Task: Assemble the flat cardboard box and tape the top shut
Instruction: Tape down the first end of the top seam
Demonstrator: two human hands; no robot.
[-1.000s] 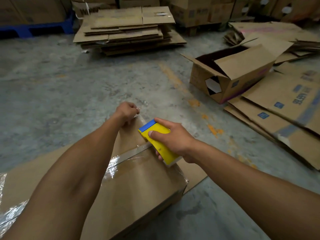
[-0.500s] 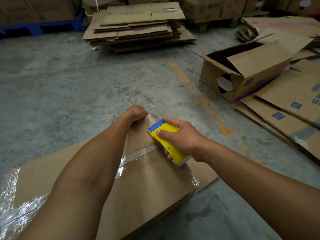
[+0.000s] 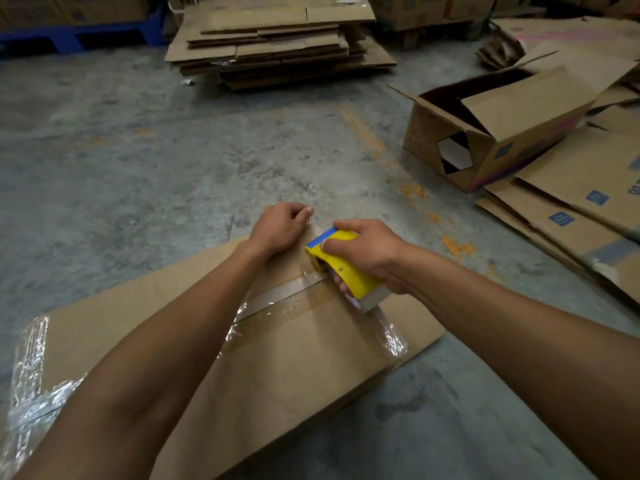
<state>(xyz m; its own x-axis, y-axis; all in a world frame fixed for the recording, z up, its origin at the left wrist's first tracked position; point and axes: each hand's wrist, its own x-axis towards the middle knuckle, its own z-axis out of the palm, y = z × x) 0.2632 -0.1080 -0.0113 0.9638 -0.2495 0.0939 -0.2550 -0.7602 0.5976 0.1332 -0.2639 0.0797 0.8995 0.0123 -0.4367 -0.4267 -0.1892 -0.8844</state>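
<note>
A closed brown cardboard box [image 3: 298,355] lies in front of me on the concrete floor, with clear shiny tape along its seams and edges. My right hand [image 3: 370,252] grips a yellow tape dispenser with a blue tip [image 3: 341,263], pressed onto the box top near its far corner. My left hand [image 3: 280,228] rests as a loose fist on that far corner, fingers pinching the clear tape end. My forearms hide part of the box top.
An open cardboard box [image 3: 491,133] lies on its side at the right. Flattened boxes [image 3: 568,202] spread beneath and beside it. A stack of flat cardboard [image 3: 277,39] sits at the back. A blue pallet [image 3: 79,36] stands far left.
Both hands keep their grip at the box's far corner. The dispenser has tipped slightly, showing its underside. My view has shifted, so everything sits a little more to the right.
</note>
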